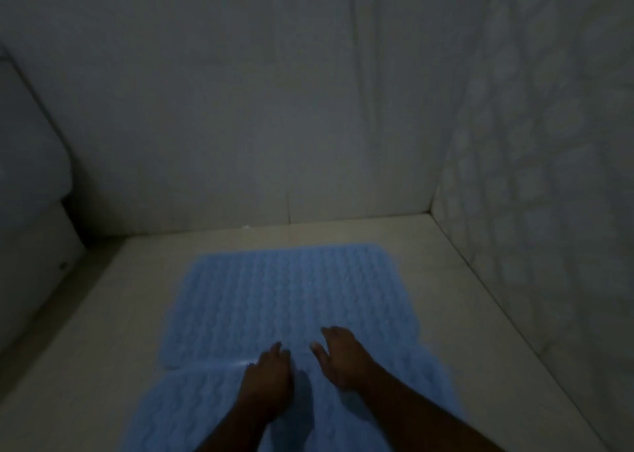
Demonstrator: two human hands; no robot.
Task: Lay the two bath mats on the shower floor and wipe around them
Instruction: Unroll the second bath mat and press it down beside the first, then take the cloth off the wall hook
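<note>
Two light blue textured bath mats lie end to end on the pale shower floor (446, 280). The far mat (288, 293) reaches toward the back wall. The near mat (192, 403) runs out of the bottom of the view, and its far edge meets the first mat at a seam. My left hand (267, 379) rests palm down on that seam with its fingers spread flat. My right hand (339, 359) presses flat on the mats just to the right, fingers stretched forward. Neither hand holds anything. The picture is dim and blurred.
Tiled walls close the floor in at the back (274, 125) and on the right (535, 177). A raised pale ledge (37, 245) runs along the left side. Strips of bare floor lie on both sides of the mats.
</note>
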